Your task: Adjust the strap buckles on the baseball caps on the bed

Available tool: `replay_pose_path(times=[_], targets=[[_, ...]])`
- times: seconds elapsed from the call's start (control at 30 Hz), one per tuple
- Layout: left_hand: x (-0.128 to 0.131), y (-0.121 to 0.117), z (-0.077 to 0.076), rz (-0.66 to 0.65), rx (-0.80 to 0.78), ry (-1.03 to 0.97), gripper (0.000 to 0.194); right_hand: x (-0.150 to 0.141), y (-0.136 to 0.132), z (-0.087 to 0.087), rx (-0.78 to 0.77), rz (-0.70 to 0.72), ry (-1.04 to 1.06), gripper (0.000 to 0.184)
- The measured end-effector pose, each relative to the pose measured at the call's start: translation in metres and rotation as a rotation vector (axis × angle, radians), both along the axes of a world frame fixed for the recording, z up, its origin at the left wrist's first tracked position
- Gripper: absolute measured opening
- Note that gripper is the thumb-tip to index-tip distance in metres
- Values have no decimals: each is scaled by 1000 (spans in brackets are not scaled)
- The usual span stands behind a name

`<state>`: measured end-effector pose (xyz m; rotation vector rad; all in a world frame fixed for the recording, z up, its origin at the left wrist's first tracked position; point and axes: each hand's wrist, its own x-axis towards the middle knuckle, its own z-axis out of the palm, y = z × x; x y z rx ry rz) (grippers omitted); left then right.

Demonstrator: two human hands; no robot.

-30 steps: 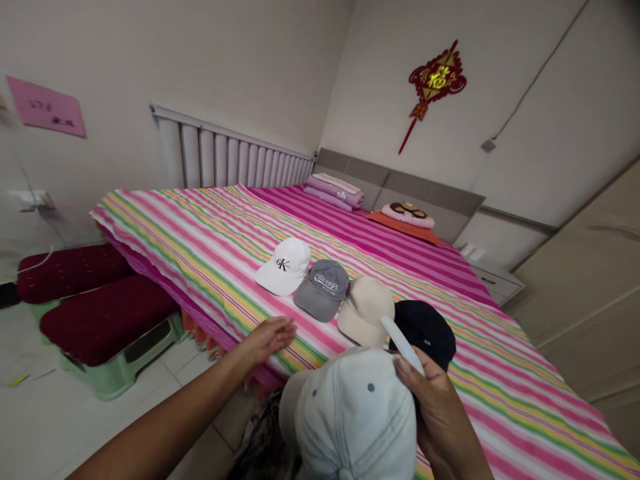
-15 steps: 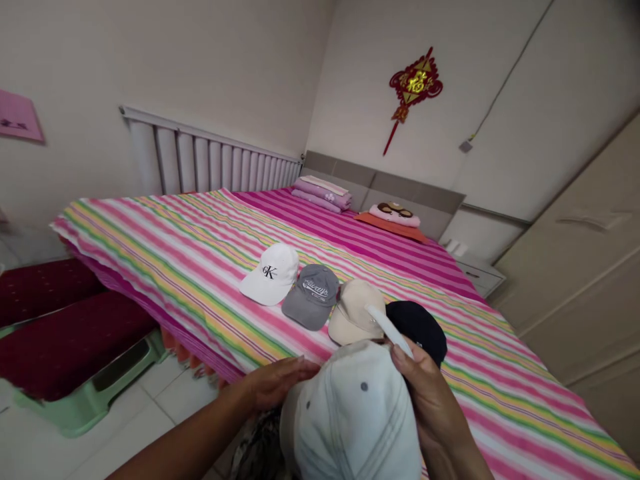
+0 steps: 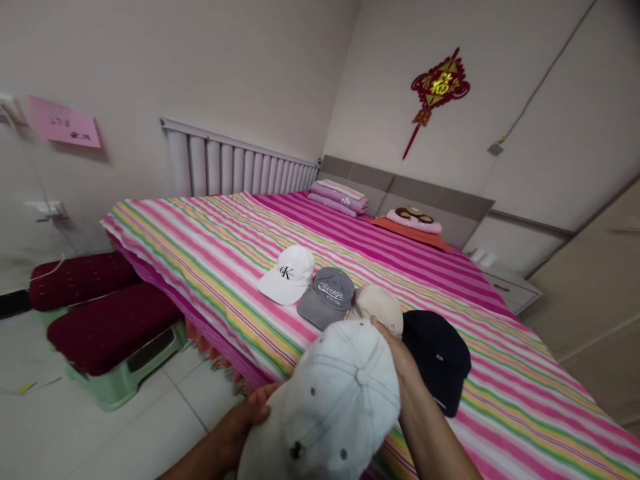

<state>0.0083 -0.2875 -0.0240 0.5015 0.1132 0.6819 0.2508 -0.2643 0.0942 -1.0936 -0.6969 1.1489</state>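
Note:
A pale blue-grey baseball cap [image 3: 345, 393] is held low in front of me, above the bed's near edge. My left hand [image 3: 245, 423] grips its brim side, thumb on top. At the back rim of the crown, my right hand [image 3: 395, 353] has its fingers closed, partly hidden behind the cap. Beyond it a row of caps lies on the striped sheet: a white cap [image 3: 295, 270] with black letters, a grey cap [image 3: 327, 297] with white script, a beige cap [image 3: 380, 307] partly covered by the held one, and a black cap [image 3: 435, 360] at the right.
The bed [image 3: 200, 233] has a striped sheet. Folded purple bedding [image 3: 340, 197] and a pink folded item [image 3: 415, 219] sit near the headboard [image 3: 415, 190]. Dark red cushioned stools [image 3: 113, 333] stand at the left; a nightstand [image 3: 510, 287] and wardrobe [image 3: 590, 287] are at the right.
The held cap has turned, so its crown top and a dark front mark now show. My left hand has taken hold of the brim. The view has shifted left.

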Motion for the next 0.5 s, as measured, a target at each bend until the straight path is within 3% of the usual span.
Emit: replay_pose_path(times=[0.13,0.3,0.43,0.5], targets=[[-38,17,6,143,-19,-32,37,-36,26,-10,-179,93,122,22],[-80,24,12,267,-33,2,34,-69,52,-44,-392,148,211,29],[-107,34,-7,218,57,-54,31,-98,78,-65,-505,159,281,27],[-119,43,-22,278,101,-123,32,-114,94,-70,-520,162,331,24]])
